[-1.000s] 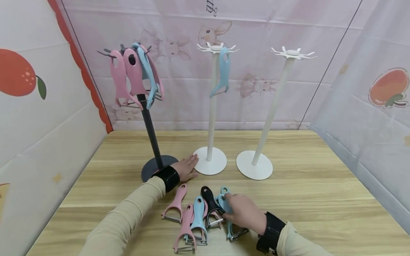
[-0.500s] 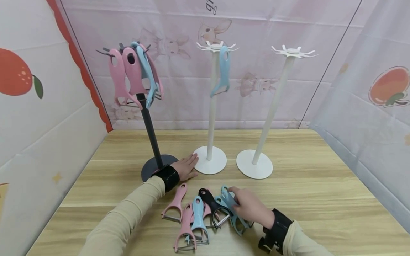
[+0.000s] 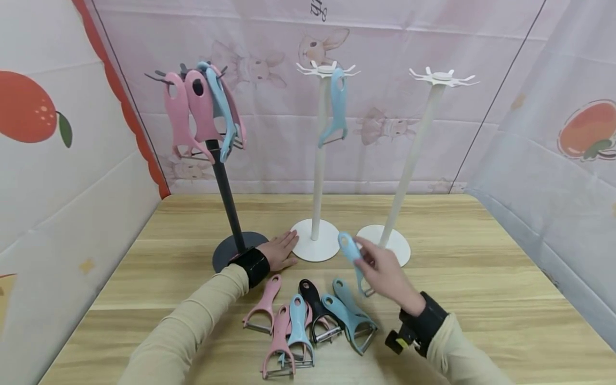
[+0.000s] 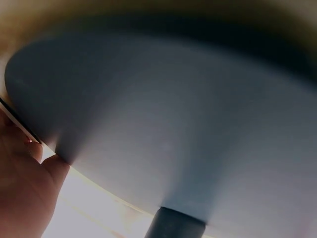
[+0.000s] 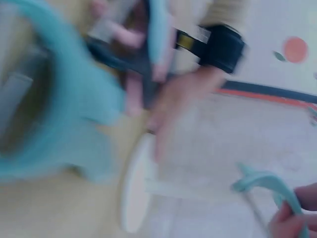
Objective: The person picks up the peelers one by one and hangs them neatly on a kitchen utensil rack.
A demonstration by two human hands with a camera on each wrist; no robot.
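My right hand [image 3: 389, 271] pinches a light blue peeler [image 3: 349, 248], raised above the table with its holed handle end up; its curved head shows in the right wrist view as a blue peeler [image 5: 270, 179]. Fingers straight, my left hand [image 3: 279, 253] lies low on the table with its fingertips at the rim of the middle white stand's base [image 3: 308, 251]. That wrist is by the black stand's base [image 3: 223, 251], which fills most of the left wrist view. Loose pink peelers [image 3: 266, 302], blue peelers [image 3: 353, 323] and a black peeler [image 3: 315, 302] lie in front.
Pink and blue peelers hang from the black stand's hooks [image 3: 161, 79]. One blue peeler [image 3: 338, 101] hangs on the middle white stand. A second white stand [image 3: 414, 155], with bare hooks, stands to the right, close behind my right hand. Printed cloth [image 3: 269, 149] walls the table.
My right hand has taken a blue peeler from the pile and lifted it up and away from me. The black peeler and the blue ones beside it shifted slightly. My left hand stayed put.
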